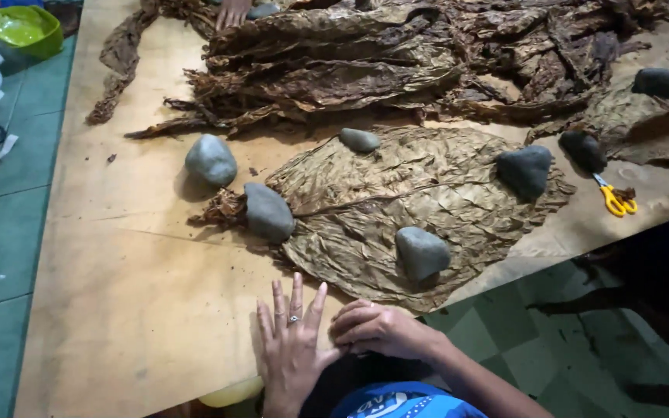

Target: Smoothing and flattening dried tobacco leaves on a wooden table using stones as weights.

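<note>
Left hand (290, 340) flat on board (141, 302), right hand (377, 329) beside.

Even, moderately bright overhead light, soft short shadows beside the grey rounded stones (211, 160) on the pale brown paper-covered table (125, 294), right lower corner dark, slight softness overall, mild edge distortion.

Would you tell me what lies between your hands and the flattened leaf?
In the head view, only bare tabletop separates the left hand and right hand from the flattened leaf.
</note>
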